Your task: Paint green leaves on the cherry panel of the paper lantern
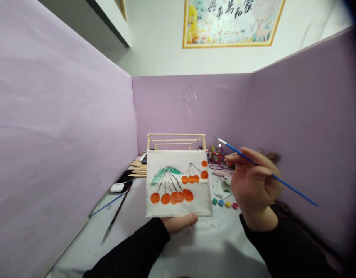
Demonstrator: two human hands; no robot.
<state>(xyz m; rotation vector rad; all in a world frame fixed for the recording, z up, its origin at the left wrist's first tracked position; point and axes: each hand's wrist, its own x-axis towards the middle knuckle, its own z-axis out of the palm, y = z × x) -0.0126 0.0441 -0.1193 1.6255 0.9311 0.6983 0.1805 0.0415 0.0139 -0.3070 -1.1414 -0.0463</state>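
My left hand (180, 223) grips the lower edge of a white painted panel (157, 156) and holds it upright, facing me. Its thumb lies along the front edge; the other fingers are hidden behind. Orange round fruits on dark stems and a green leaf are painted on the panel. Behind its top edge rises a frame of thin wooden sticks (176, 134); whether the two are joined I cannot tell. Off to the right, my right hand (254, 185) pinches a blue paintbrush (293, 189). The brush tip points up and left, apart from the panel.
Small paint pots (221, 202) sit right of the panel, near crumpled tissue (221, 189) and a colourful cup (217, 154). Left lie wooden sticks (137, 170), a white earbud case (117, 188), another blue brush (107, 204) and a long dark brush (115, 216). Purple partitions (163, 104) enclose the table.
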